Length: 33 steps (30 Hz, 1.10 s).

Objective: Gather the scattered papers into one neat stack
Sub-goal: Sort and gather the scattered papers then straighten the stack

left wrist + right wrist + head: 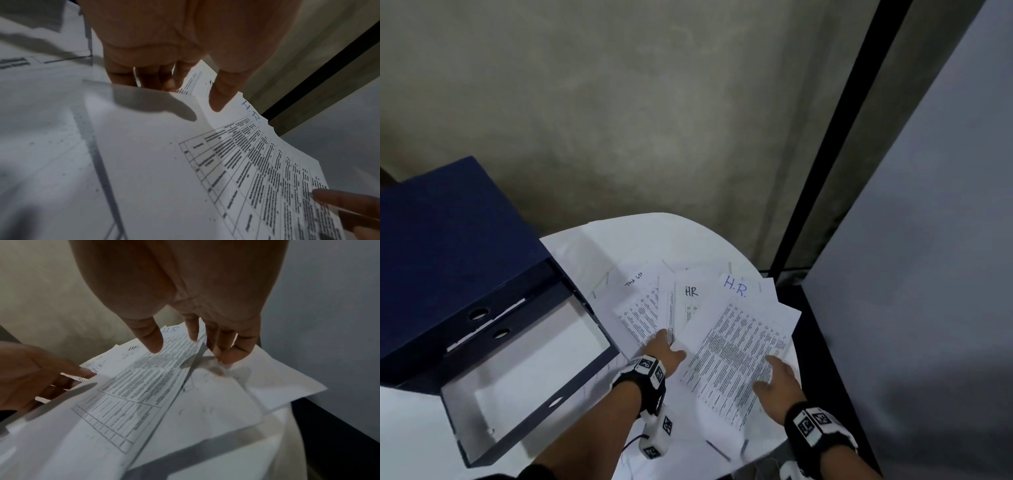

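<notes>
A dark blue box file point(493, 301) lies open at 9 o'clock on the round white table point(640, 236); its near tray holds nothing but its pale lining, and a second blue file point(448, 240) sits closed just behind it.

The papers point(688, 308) are fanned out overlapping from the table's centre to 3 o'clock. The top printed sheet point(736, 353), a table of text, lies tilted across the fan. Behind it show a sheet marked "H.R." point(736, 287) in blue, a sheet marked "HR" point(691, 292) in black, and a printed sheet at 11 o'clock point(640, 315).

The left hand point(664, 349) has its fingers slipped under the left edge of the top printed sheet, thumb point(218, 97) straight above it; whether it pinches cannot be told. The right hand point(779, 377) has straight, spread fingers point(226, 344) resting on the right side of the same sheet and the blank sheets point(273, 381) beneath it, gripping nothing.

The rightmost corners of the fan overhang the table rim at 3 o'clock, close to a grey panel point(928, 274). Bare tabletop lies at 12 o'clock and at 7 o'clock.
</notes>
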### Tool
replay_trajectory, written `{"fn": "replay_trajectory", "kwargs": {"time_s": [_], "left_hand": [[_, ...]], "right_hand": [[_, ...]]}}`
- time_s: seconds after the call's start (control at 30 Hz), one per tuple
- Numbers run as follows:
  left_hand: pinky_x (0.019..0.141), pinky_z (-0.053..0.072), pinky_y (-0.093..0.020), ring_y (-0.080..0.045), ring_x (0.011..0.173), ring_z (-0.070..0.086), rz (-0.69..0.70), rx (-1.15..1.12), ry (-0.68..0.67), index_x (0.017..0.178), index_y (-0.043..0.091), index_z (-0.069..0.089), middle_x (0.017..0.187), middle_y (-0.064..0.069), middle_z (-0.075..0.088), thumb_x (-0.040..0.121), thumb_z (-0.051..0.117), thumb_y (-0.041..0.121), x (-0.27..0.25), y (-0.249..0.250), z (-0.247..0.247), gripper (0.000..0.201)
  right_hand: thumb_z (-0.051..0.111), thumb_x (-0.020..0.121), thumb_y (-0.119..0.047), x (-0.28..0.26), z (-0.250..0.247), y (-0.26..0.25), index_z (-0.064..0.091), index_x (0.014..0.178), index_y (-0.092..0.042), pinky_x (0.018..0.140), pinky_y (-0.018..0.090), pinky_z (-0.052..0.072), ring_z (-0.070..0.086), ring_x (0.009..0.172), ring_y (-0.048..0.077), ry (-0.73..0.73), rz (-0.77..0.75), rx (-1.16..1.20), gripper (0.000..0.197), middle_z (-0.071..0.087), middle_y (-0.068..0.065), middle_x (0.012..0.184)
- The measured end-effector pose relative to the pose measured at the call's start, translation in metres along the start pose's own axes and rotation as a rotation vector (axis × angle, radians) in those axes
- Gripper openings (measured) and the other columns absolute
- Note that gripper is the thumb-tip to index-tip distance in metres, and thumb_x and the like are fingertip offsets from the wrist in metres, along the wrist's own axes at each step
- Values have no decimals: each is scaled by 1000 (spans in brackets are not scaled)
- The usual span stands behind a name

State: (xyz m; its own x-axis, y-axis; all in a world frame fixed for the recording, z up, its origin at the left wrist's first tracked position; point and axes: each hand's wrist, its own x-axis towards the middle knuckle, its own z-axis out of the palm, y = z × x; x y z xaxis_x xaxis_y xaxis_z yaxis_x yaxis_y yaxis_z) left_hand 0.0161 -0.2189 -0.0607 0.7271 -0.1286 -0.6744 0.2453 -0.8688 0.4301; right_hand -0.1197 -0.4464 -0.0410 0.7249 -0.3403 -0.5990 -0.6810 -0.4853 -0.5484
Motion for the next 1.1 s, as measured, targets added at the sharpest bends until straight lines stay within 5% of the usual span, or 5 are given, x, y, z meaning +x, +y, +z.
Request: {"fn": "replay_trajectory", "kwargs": {"time_s": [0.4,0.53,0.7,0.83,1.1], "left_hand": [[58,50,-21,-13,76,56,3,-163,-16,139,14,28,109,-3,54,91,55,20,-6,10,-4,56],[100,41,-22,-18,122,51,94,-268,-32,148,18,30,142,-1,47,93,54,15,-15,15,-14,60],[100,36,-21,-11,117,49,269,-486,-17,142,17,40,136,3,53,92,56,0,-26,30,-33,56],[97,40,-23,-15,114,50,244,-459,-45,138,15,37,130,-2,54,91,54,-5,-23,31,-39,54],[117,23,-37,-30,146,19,-15,91,205,151,14,21,159,-13,14,90,54,37,-22,5,-23,72]], "right_hand": [[60,92,-12,12,-3,2,27,147,-29,105,32,35,37,139,27,-52,-88,189,66,32,12,155],[72,84,-9,13,-9,-6,10,149,-29,110,44,32,26,144,31,-18,-16,477,92,26,21,155],[83,72,-8,26,-11,-3,12,147,-31,113,45,33,39,135,28,128,24,734,107,34,8,149],[65,85,6,27,-18,0,56,122,-9,107,42,38,60,105,21,-104,24,825,42,59,11,131],[60,92,-4,31,-27,37,57,128,-5,106,41,38,56,112,29,215,159,574,36,60,7,125]]}}
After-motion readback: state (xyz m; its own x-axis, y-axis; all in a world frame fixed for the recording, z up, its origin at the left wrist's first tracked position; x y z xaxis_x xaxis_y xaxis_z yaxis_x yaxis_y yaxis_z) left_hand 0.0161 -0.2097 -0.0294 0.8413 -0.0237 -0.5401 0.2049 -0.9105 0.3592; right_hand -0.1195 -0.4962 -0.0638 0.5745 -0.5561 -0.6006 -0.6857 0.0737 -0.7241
